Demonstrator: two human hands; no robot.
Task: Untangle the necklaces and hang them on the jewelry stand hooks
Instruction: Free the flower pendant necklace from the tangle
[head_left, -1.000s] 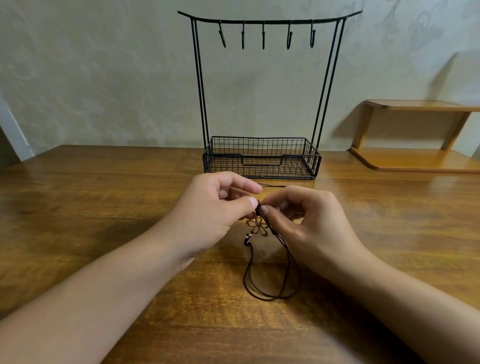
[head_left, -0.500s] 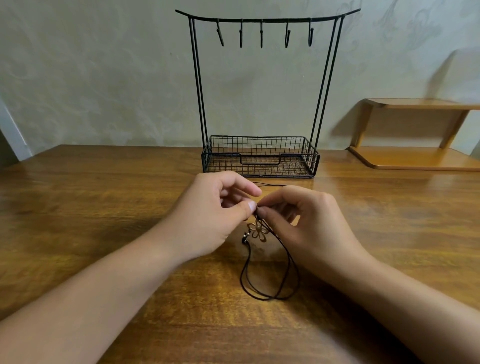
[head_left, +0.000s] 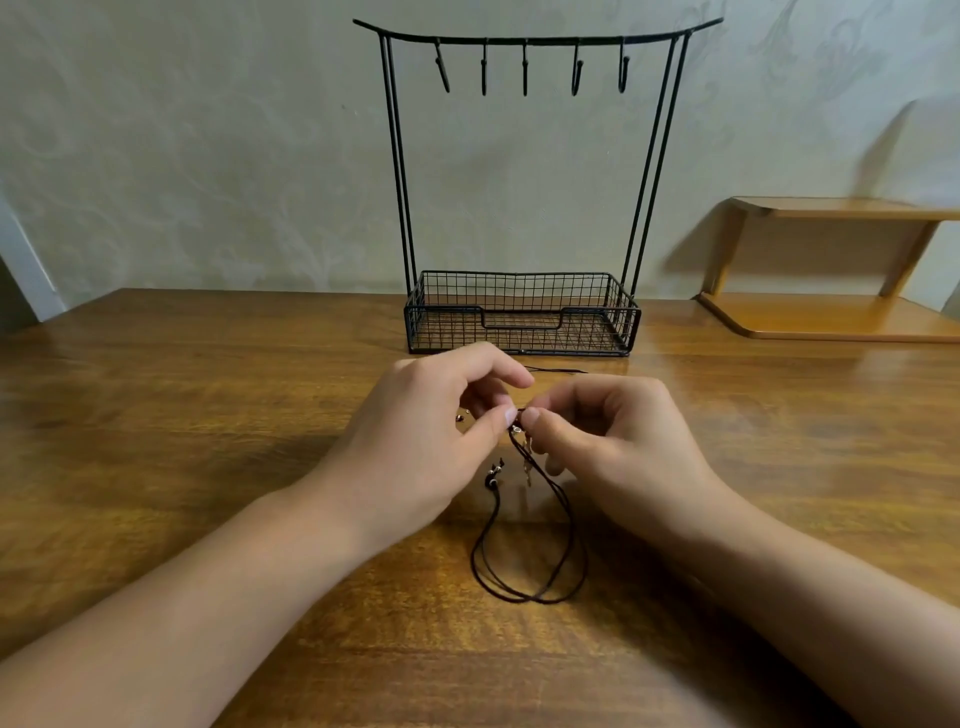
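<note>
Wooden counter (head_left: 208, 441) holds the necklaces (head_left: 524, 561) near centre; left hand (head_left: 431, 441) and right hand (head_left: 618, 447) pinch the tangle. Cords look light, limp, snag-prone: grip beside the knot. Stand hooks (head_left: 524, 67) hang bare.

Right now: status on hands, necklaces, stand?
Left hand and right hand both pinching the necklaces. Cords tangled, looped on table. Stand hooks bare, unobstructed.

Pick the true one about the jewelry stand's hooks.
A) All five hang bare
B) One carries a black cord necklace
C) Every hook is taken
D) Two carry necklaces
A: the five hooks on the jewelry stand carry nothing; the black cord necklaces are pinched between the left hand and right hand.
</note>
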